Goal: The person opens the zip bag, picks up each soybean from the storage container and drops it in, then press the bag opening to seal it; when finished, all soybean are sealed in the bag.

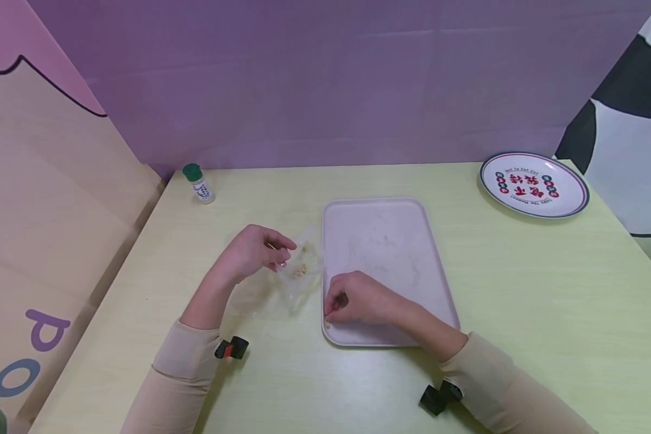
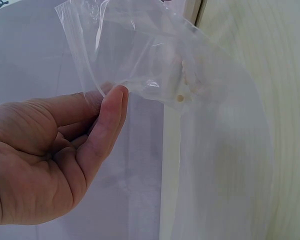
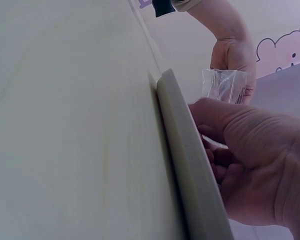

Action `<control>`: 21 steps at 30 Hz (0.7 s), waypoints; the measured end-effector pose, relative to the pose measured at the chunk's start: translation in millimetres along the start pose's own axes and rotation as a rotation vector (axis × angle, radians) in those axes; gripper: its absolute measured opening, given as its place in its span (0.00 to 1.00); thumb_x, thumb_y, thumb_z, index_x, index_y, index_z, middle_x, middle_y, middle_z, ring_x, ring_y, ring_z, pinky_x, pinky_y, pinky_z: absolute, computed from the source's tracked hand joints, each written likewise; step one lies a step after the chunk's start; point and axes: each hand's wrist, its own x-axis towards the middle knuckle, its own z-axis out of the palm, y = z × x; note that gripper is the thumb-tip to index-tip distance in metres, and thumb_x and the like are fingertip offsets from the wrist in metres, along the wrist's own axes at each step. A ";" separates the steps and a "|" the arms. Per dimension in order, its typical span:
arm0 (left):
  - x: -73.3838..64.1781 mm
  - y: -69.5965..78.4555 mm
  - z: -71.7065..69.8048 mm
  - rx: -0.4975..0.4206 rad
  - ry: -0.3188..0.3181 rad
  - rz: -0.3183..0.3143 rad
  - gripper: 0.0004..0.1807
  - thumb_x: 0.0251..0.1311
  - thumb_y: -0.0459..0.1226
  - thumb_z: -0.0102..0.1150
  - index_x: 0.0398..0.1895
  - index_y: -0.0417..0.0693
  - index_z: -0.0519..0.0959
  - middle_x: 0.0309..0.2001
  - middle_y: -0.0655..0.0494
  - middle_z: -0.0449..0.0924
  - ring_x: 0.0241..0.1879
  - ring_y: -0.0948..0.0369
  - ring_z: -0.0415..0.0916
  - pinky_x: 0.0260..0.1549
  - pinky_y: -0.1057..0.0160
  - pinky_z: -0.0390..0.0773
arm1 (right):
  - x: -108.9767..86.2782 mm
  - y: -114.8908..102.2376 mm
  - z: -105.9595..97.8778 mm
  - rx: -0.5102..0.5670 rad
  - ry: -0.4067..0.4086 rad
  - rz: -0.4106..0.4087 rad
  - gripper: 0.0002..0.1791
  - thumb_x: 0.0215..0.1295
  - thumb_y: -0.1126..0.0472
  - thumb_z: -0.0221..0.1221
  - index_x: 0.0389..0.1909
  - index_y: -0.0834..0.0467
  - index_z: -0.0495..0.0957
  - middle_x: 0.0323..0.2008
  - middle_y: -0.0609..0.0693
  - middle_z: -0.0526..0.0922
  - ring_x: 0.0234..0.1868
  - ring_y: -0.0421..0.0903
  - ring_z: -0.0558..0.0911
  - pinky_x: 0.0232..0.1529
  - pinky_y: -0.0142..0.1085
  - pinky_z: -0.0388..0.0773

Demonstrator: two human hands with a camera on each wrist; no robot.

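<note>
My left hand [image 1: 257, 250] pinches the edge of a clear plastic bag [image 1: 309, 256] between thumb and fingers, left of the tray. Several small yellowish kernels [image 1: 299, 271] lie inside the bag; in the left wrist view one kernel [image 2: 180, 98] shows through the plastic. Over the near left corner of a pale lilac tray [image 1: 382, 232], my right hand [image 1: 360, 298] points down with bent fingers, thumb and fingertips close together. Right beside those fingertips is a yellow kernel [image 1: 328, 325] on the tray. I cannot tell whether the right fingertips pinch anything.
A small bottle [image 1: 199, 184] with a green cap stands at the table's back left. At the back right lies an oval white plate [image 1: 534, 185] with red markings and a dark rim. A purple wall [image 1: 325, 84] rises behind the table [image 1: 521, 289].
</note>
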 end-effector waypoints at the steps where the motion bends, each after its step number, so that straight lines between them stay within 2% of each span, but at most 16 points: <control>1: 0.0 0.1 -0.2 0.001 -0.001 0.002 0.13 0.65 0.29 0.64 0.52 0.35 0.84 0.39 0.46 0.82 0.35 0.54 0.82 0.44 0.50 0.84 | 0.1 -0.4 0.2 0.003 0.007 0.006 0.06 0.57 0.65 0.72 0.27 0.51 0.87 0.28 0.37 0.78 0.33 0.34 0.77 0.38 0.29 0.78; 14: 0.3 0.3 -1.2 0.003 0.006 0.004 0.13 0.64 0.29 0.64 0.51 0.34 0.84 0.40 0.46 0.82 0.36 0.53 0.82 0.43 0.50 0.85 | 1.4 -1.8 3.0 -0.042 0.051 0.000 0.07 0.56 0.66 0.70 0.25 0.52 0.85 0.28 0.37 0.77 0.33 0.34 0.76 0.40 0.29 0.77; 21: 1.6 -1.6 -0.3 0.001 0.003 0.000 0.13 0.65 0.29 0.64 0.52 0.34 0.84 0.39 0.46 0.82 0.34 0.55 0.81 0.43 0.51 0.85 | 1.1 0.3 -1.1 0.028 0.049 -0.005 0.04 0.57 0.67 0.69 0.27 0.54 0.86 0.28 0.40 0.78 0.34 0.37 0.78 0.40 0.31 0.79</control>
